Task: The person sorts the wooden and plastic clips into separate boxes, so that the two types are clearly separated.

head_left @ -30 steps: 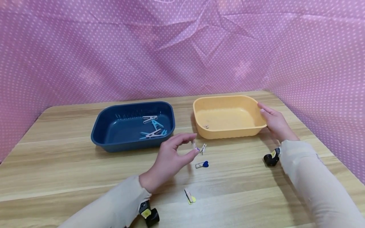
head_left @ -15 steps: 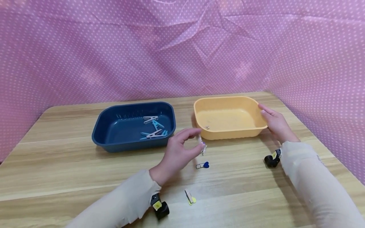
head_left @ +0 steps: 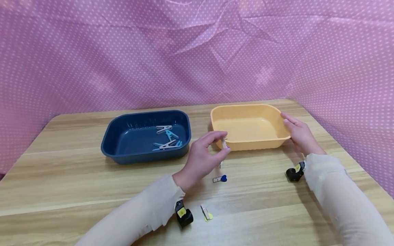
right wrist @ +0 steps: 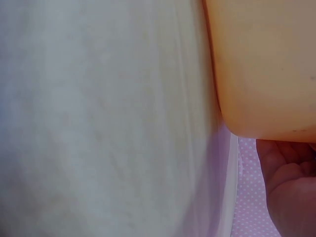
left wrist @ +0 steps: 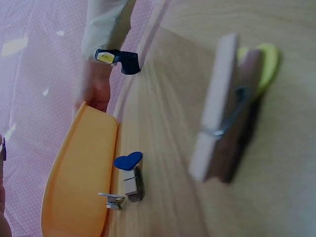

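My left hand [head_left: 201, 159] pinches a small clothespin [head_left: 224, 142] with a purple bit between thumb and forefinger, in front of the near left corner of the yellow bin [head_left: 246, 145]. At that bin's right end, my right hand [head_left: 301, 136] grips the rim; in the right wrist view its fingers are partly hidden by the wall. Under my left hand lies a small clothespin [head_left: 221, 164], mostly hidden. Nearer are a clothespin with a blue heart [head_left: 220, 178] and a wooden clothespin with a yellow shape [head_left: 205, 212], which looks large in the left wrist view.
A dark blue bin [head_left: 129, 159] stands to the left, with several pink and light blue clothespins [head_left: 167, 145] at its right end. Both bins stand on a wooden table [head_left: 77, 184]. Pink dotted cloth [head_left: 197, 61] hangs behind and along the sides.
My left hand has moved right and slightly away from me with the clothespin, up to the yellow bin's near left corner. My right hand has stayed at the bin's rim.
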{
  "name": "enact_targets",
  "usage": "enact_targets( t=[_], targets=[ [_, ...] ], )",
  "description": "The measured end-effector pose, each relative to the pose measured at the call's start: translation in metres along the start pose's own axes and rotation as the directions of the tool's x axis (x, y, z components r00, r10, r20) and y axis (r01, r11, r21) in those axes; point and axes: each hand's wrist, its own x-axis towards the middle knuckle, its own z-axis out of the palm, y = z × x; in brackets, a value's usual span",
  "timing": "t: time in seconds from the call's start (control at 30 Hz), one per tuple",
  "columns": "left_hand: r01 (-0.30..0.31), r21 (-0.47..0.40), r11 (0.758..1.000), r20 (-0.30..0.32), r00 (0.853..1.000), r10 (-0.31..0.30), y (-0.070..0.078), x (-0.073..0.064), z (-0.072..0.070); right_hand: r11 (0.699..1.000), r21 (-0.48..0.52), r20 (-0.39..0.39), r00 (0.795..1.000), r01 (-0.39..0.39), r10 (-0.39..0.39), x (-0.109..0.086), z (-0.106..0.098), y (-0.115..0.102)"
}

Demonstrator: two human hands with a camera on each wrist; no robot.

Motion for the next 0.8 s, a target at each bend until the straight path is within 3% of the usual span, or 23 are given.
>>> enact_targets(
  t=[0.37, 0.8],
  targets=[
    [0.011, -0.01, 1.0, -0.025, 1.0, -0.012, -0.007, 0.019, 0.013, 0.999, 0.036, 0.007, 1.0, 0.006, -0.006, 0.0, -0.002, 0.003],
    [0.066, -0.057, 0.996, -0.081, 0.994, -0.071, -0.018, 0.034, 0.024, 0.998, 0.053, 0.006, 1.0, 0.016, -0.016, 0.001, -0.001, 0.003]
  ],
)
